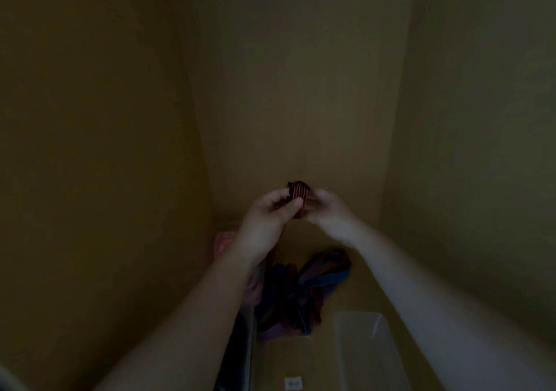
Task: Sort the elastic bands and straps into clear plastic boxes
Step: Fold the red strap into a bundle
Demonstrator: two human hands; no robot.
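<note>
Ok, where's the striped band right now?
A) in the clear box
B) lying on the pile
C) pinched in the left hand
C: the left hand pinches the striped band, raised well above the pile and the clear box; the right hand is blurred beside it.

No readable text, brand, number or sign anywhere. Only a small white sticker (293, 384) on the worktop (288, 357), just left of the clear plastic box (361, 345), bearing faint dark marks too dim and blurred to make out.
</note>
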